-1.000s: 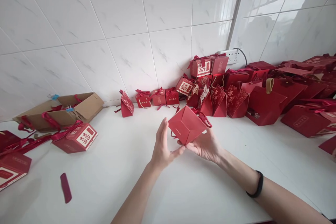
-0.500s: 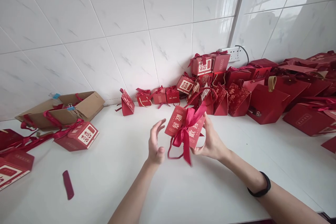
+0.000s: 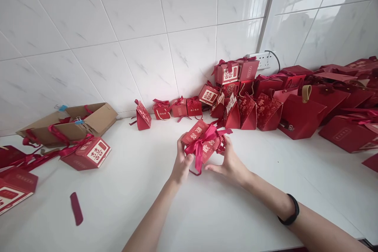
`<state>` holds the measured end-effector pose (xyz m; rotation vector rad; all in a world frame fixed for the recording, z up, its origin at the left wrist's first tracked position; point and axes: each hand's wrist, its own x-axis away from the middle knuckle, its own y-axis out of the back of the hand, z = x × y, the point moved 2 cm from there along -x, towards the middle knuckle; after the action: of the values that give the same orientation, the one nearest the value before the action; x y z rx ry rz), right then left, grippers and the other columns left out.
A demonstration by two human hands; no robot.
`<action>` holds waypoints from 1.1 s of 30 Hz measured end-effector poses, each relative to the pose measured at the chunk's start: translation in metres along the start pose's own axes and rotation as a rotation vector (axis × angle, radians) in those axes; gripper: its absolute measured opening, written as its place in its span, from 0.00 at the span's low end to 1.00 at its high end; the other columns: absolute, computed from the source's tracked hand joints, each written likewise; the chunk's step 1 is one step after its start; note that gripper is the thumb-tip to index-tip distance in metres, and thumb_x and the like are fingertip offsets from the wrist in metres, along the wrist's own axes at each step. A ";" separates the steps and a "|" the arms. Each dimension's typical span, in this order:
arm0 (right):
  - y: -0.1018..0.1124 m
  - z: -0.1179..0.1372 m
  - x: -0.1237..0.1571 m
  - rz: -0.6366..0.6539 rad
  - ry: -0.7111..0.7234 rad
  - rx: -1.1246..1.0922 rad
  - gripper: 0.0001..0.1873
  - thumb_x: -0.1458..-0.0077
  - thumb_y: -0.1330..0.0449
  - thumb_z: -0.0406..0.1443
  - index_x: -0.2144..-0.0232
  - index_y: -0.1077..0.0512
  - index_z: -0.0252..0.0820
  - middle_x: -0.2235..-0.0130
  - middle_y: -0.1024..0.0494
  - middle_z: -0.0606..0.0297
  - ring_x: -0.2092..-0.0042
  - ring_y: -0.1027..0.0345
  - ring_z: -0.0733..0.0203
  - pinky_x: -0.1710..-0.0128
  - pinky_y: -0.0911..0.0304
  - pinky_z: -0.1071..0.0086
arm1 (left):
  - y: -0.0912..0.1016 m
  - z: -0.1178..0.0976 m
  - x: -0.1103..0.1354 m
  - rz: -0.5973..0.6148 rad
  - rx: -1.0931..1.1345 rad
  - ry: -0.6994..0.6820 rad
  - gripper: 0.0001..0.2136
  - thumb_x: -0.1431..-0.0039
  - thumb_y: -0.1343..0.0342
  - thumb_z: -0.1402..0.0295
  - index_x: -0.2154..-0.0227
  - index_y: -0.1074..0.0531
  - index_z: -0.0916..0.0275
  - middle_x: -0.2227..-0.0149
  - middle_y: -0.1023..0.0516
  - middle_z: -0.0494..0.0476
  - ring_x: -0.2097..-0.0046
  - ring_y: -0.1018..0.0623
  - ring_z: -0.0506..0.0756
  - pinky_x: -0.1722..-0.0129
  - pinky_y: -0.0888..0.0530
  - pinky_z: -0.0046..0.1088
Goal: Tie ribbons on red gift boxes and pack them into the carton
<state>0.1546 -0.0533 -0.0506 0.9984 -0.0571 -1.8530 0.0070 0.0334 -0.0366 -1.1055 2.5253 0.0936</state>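
Note:
I hold a small red gift box (image 3: pixel 198 138) with gold characters and a red ribbon bow over the white counter (image 3: pixel 189 204), just above the middle of the view. My left hand (image 3: pixel 180 163) grips its left side, fingers curled on the box and ribbon. My right hand (image 3: pixel 228 161) cups its right side, fingers curled around a beaded handle. A black band sits on my right wrist.
Many red gift boxes and bags (image 3: pixel 283 106) are piled along the tiled wall at the back right. A cardboard box (image 3: pixel 71 122) with ribbons lies at the left, beside a red box (image 3: pixel 91 153). A loose red strip (image 3: pixel 76 208) lies at the front left.
The box was turned from bottom-up to bow-side-up, then lowered a little. My left hand let go, hovered open, and has closed on the box again.

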 end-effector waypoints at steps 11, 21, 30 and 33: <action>0.013 0.006 -0.009 0.174 -0.314 -0.197 0.15 0.45 0.46 0.47 0.63 0.35 0.41 0.57 0.27 0.58 0.59 0.30 0.57 0.60 0.33 0.62 | 0.015 0.003 -0.006 -0.036 -0.040 0.240 0.25 0.49 0.41 0.60 0.50 0.44 0.56 0.54 0.31 0.56 0.52 0.28 0.57 0.56 0.29 0.33; 0.043 -0.028 -0.023 -0.332 -0.482 -0.038 0.12 0.49 0.47 0.40 0.62 0.37 0.42 0.56 0.30 0.55 0.53 0.35 0.52 0.54 0.37 0.54 | 0.014 0.004 -0.003 0.047 0.004 0.239 0.26 0.49 0.41 0.63 0.50 0.44 0.55 0.54 0.32 0.54 0.53 0.29 0.56 0.55 0.30 0.32; 0.018 0.012 -0.012 0.103 -0.242 -0.111 0.14 0.44 0.46 0.45 0.75 0.39 0.43 0.74 0.31 0.67 0.72 0.37 0.63 0.70 0.38 0.67 | 0.014 0.002 -0.002 0.054 -0.003 0.242 0.27 0.50 0.40 0.64 0.49 0.44 0.55 0.54 0.31 0.54 0.54 0.28 0.55 0.55 0.30 0.30; 0.015 0.008 -0.013 0.116 -0.349 -0.276 0.17 0.44 0.46 0.48 0.77 0.39 0.43 0.75 0.33 0.68 0.73 0.38 0.64 0.71 0.38 0.68 | 0.012 -0.002 -0.001 0.093 0.029 0.284 0.30 0.50 0.40 0.66 0.45 0.46 0.53 0.53 0.30 0.54 0.54 0.28 0.56 0.54 0.29 0.32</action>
<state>0.1631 -0.0539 -0.0307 0.4675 -0.0652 -1.8489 -0.0017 0.0417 -0.0358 -1.0535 2.8191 -0.0812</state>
